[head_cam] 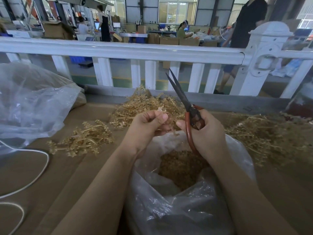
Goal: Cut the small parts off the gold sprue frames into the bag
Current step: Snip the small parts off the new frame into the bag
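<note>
Far left: a large clear plastic bag (28, 102) is lying slumped on the cardboard-covered table (71, 175), contents too blurred to be named. A white cable (39, 168) is being trailed across the table beside it.

Next right, a loose bunch of gold sprue frames (83, 139) is lying on the cardboard; a bigger pile (144, 104) is sitting behind the hands.

Step in hand, judged: between cuts. One small sprue piece (169, 123) is being pinched by the left hand (149, 124), thumb and fingers curled on it, directly above the open bag (194, 200). It looks mostly stripped (not certain, detail too small).

The red-handled scissors (189, 116) are being gripped by the right hand (208, 133), fingers wrapped round the handles, blades nearly closed and pointing up and away from the piece.

The bag between the forearms is being filled with cut gold parts (181, 167); the mouth is being left open under both hands.

Far right: another heap of frames (271, 138) is lying on the table.

Next move, judged: the blades are needing to be tipped down to the piece, or the piece is being discarded and a fresh frame taken.
</note>
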A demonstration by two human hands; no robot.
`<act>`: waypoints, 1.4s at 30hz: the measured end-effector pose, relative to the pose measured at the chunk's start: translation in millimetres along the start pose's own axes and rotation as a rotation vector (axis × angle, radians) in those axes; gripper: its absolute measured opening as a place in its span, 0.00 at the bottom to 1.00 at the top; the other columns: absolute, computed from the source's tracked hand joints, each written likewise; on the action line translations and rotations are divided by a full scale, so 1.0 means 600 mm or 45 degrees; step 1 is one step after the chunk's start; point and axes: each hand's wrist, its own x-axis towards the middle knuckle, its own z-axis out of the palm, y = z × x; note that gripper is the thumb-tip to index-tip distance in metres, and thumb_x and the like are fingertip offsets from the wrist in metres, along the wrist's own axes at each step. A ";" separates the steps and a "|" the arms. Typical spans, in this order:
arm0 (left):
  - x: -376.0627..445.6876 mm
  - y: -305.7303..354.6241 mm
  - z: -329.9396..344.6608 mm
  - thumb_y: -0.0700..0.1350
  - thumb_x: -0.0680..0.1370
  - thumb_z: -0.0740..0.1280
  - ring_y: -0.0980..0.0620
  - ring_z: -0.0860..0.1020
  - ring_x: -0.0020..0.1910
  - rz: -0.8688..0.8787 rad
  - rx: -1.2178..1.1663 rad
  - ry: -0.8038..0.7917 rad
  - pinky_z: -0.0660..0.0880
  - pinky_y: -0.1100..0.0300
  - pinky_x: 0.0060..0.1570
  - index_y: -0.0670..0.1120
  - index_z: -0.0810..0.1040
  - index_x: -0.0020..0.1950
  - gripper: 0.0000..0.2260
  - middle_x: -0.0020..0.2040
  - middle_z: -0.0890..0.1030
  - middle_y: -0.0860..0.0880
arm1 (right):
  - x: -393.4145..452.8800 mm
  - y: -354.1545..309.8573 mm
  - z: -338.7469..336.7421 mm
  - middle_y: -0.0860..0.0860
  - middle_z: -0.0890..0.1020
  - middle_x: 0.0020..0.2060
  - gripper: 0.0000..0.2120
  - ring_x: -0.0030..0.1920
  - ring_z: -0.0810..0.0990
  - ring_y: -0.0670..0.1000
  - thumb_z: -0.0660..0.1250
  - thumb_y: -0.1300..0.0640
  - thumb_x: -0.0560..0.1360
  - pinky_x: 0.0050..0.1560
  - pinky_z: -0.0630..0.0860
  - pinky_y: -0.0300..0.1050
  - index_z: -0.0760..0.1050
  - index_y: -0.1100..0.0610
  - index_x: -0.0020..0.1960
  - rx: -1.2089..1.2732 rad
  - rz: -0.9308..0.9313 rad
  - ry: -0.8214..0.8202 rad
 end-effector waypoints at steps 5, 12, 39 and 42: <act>0.004 0.001 -0.012 0.37 0.79 0.68 0.58 0.78 0.36 0.030 -0.088 0.116 0.76 0.66 0.39 0.43 0.83 0.46 0.05 0.35 0.81 0.51 | -0.003 -0.002 -0.003 0.26 0.77 0.40 0.28 0.41 0.75 0.31 0.62 0.17 0.56 0.38 0.66 0.31 0.72 0.35 0.44 -0.192 -0.035 -0.142; 0.009 -0.002 -0.021 0.37 0.74 0.71 0.56 0.79 0.34 0.135 -0.214 0.186 0.76 0.66 0.38 0.46 0.81 0.38 0.06 0.33 0.81 0.49 | -0.003 0.007 0.000 0.33 0.76 0.40 0.25 0.41 0.74 0.33 0.59 0.15 0.56 0.37 0.65 0.32 0.65 0.25 0.47 -0.315 -0.106 -0.313; 0.005 -0.001 -0.022 0.32 0.73 0.69 0.55 0.82 0.37 0.140 -0.368 0.116 0.78 0.66 0.41 0.39 0.79 0.46 0.05 0.36 0.83 0.47 | -0.009 0.006 -0.004 0.38 0.75 0.31 0.35 0.30 0.70 0.38 0.51 0.17 0.64 0.31 0.65 0.33 0.74 0.47 0.45 -0.668 -0.313 -0.107; 0.004 -0.001 -0.020 0.35 0.70 0.70 0.54 0.81 0.37 0.161 -0.374 0.101 0.78 0.66 0.41 0.42 0.80 0.41 0.03 0.36 0.83 0.46 | -0.008 0.008 -0.003 0.38 0.74 0.30 0.36 0.29 0.68 0.37 0.51 0.17 0.64 0.31 0.64 0.32 0.75 0.47 0.45 -0.650 -0.316 -0.093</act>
